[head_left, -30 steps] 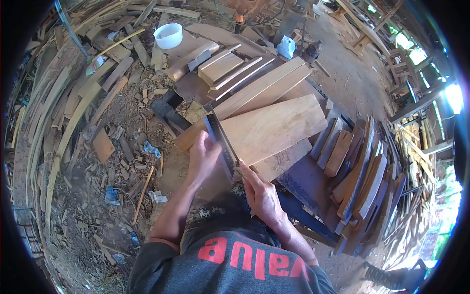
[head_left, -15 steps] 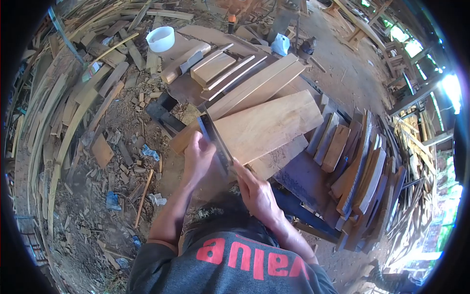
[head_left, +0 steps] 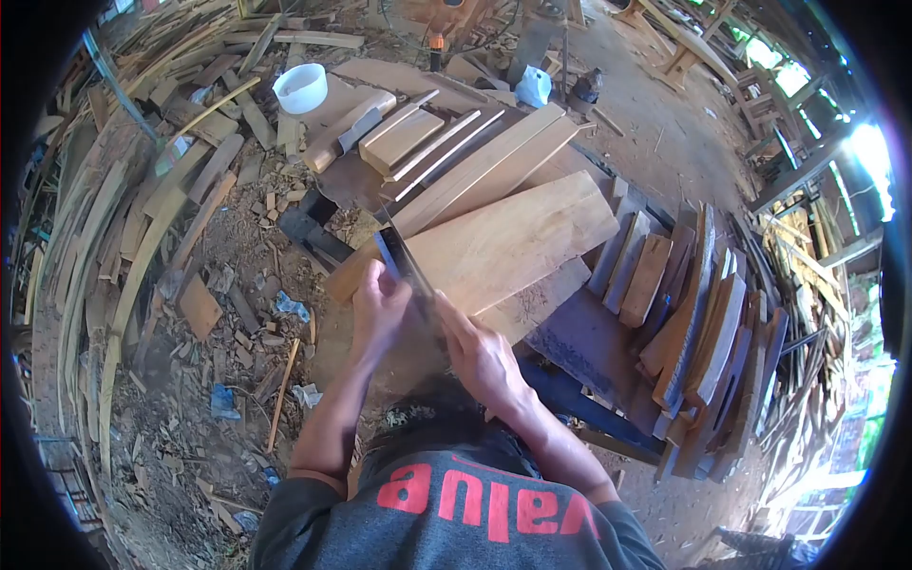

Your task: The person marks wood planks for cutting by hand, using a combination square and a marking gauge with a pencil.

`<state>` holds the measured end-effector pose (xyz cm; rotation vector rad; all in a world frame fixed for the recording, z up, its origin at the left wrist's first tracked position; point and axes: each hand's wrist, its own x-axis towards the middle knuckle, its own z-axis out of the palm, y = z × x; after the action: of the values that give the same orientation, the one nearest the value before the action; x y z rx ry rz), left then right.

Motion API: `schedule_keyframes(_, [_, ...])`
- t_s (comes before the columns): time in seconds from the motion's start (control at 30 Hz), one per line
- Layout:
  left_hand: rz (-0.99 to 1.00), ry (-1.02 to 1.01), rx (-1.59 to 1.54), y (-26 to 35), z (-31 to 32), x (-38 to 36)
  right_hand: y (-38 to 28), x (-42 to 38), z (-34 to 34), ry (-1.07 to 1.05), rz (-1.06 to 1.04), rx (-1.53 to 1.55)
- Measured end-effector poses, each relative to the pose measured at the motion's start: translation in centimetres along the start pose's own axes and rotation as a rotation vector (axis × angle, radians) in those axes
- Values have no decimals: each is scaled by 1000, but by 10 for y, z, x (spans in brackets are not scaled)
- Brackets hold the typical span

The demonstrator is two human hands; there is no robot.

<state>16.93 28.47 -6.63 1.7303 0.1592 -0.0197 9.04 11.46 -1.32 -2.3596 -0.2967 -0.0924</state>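
A wide pale board [head_left: 513, 242] lies slanted on the work surface, with a long dark metal-edged tool [head_left: 404, 256] across its left end. My left hand [head_left: 382, 302] is closed beside the left side of that tool, fingers pinched; what they hold, if anything, is hidden. My right hand [head_left: 480, 353] is closed at the tool's near end, and its fingers point along it. The board's near edge passes just beyond my right hand. Behind the wide board lie long planks [head_left: 484, 171].
Several curved wood pieces [head_left: 712, 332] stack at the right. A white bowl [head_left: 301, 88], a white-blue plastic container [head_left: 534, 86] and a wood block [head_left: 403, 138] are at the back. Scrap wood and debris [head_left: 228, 313] cover the ground at the left.
My right hand has shifted slightly left and down, with the near end of the tool. The whole view has shifted a little, and my left hand stays beside the tool.
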Motion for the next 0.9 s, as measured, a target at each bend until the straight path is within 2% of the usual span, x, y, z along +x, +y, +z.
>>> schedule_keyframes(0.07, [-44, -14, -49, 11, -3, -4, 1, 3, 2, 19, -15, 15])
schedule_keyframes(0.3, [52, 27, 19, -9, 1, 2, -5, -37, -13, 60, 14, 91])
schedule_keyframes(0.37, [32, 20, 57, -6, 1, 1, -2, -16, -9, 94, -36, 84])
schedule_keyframes(0.43, [-44, -22, -68, 8, -2, -4, 0, 8, 1, 37, 5, 35])
schedule_keyframes(0.47, [-1, -5, -65, -2, -1, 0, 1, 15, 7, 42, -12, 15])
schedule_keyframes(0.67, [16, 42, 28, 1, 0, -2, -2, -31, 0, 67, 0, 91])
schedule_keyframes(0.83, [36, 12, 63, 5, 0, -3, -3, -11, -3, 116, -30, 79])
schedule_keyframes(0.9, [-76, -27, -62, 22, -2, -9, -3, 11, 1, 53, -5, 28])
